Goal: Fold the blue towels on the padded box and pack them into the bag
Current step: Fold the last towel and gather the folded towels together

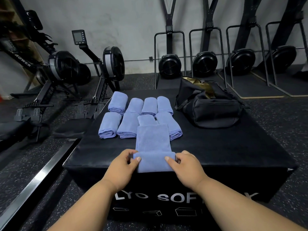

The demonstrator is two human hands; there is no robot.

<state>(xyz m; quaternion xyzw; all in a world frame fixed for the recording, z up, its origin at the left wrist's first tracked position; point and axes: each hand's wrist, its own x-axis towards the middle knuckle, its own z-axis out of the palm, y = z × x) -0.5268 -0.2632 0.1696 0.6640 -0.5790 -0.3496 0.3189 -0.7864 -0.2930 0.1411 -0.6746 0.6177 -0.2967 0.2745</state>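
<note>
Hands, left hand (pixel 124 161) and right hand (pixel 185 161), pinch the rolled near end of a blue terry towel (pixel 152 142) at the black padded box's (pixel 225 147) front edge, squaring the fold before packing into the black duffel bag (pixel 215 109).

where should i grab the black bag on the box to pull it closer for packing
Judging by its pose, take the black bag by the near side of its open top edge, reaching from the front right. The mouth faces up and back, the body sags soft, and the folded towels crowd its left.
</note>
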